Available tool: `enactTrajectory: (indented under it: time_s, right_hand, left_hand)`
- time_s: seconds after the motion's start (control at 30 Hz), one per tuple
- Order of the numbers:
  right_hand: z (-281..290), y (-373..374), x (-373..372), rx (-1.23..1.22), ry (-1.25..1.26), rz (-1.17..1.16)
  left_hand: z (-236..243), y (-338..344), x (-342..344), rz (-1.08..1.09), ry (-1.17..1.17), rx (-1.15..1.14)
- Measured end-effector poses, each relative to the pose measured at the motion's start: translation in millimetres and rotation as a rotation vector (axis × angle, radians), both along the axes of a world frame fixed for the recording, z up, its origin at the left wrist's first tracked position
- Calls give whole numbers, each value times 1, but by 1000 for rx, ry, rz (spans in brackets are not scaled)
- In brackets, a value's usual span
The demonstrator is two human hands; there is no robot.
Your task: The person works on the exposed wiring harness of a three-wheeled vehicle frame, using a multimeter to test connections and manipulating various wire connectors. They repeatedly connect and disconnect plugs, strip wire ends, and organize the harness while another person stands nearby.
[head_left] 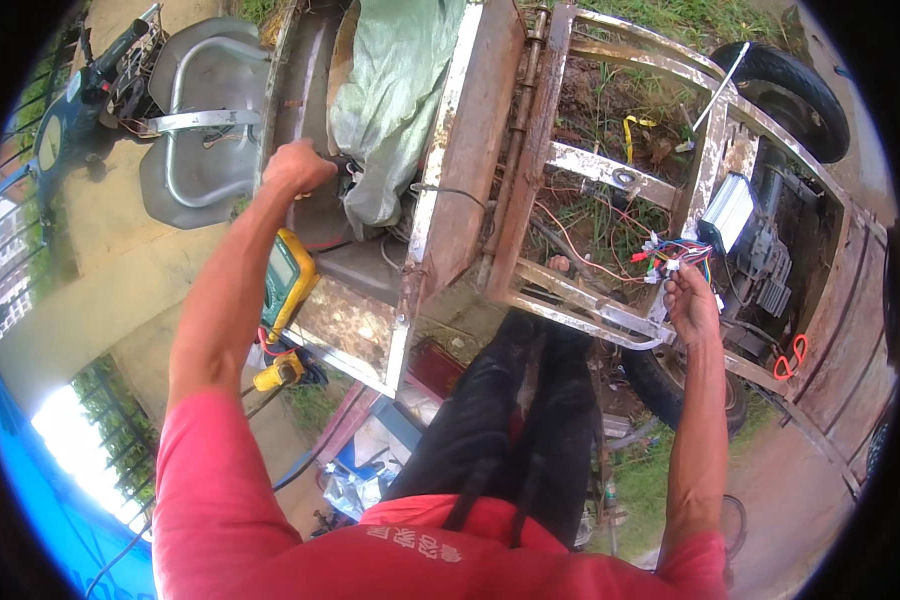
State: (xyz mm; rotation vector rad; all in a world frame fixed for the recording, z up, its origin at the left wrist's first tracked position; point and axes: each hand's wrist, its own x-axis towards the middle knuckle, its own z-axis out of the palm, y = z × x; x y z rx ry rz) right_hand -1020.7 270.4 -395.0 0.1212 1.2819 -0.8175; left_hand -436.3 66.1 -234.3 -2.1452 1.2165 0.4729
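My left hand [298, 172] is closed around something dark in the metal box [370, 325], beside a pale green woven sheet [390, 100]; the object is too hidden to name. Below that hand, a yellow-and-green multimeter [292, 280] rests on the box's edge, with a yellow tool [276, 374] beneath it. My right hand [688, 292] pinches a white connector [673, 266] among a bundle of coloured wires [655, 255]. These wires run to a silver finned controller [725, 212] on the rusty open frame [610, 175].
Handlebars [100, 70] and a grey seat [185, 180] are at upper left. Wheels [790, 100] sit under the frame, with an orange hooked strap [790, 356] at right. Below lie assorted items [370, 450] beside my legs [490, 420]. A blue sheet [15, 420] curves along the left.
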Motion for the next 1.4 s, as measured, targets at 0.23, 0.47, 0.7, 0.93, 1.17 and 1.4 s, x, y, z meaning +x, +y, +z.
enactTrajectory:
  time_s: [0.23, 0.47, 0.7, 0.93, 1.17, 1.4]
  right_hand:
    - [-4, 1, -7, -32, -39, -30]
    - [-11, 2, -9, -18, -66, -40]
    - [-1, -1, -9, -63, -170, -67]
    - [4, 7, -18, -59, -118, -40]
    - [-10, 23, -7, 0, -175, -100]
    - [-13, 10, -25, -97, -384, -178]
  left_hand:
    - [121, -13, -30, -203, -27, -383]
    - [182, 6, -100, 337, 998, -1150]
    - [146, 79, -210, 200, 1196, -1327]
    - [210, 58, -182, -249, 908, -1567]
    - [315, 61, -173, -519, 1123, -1567]
    - [164, 119, -282, 179, 1770, -1267]
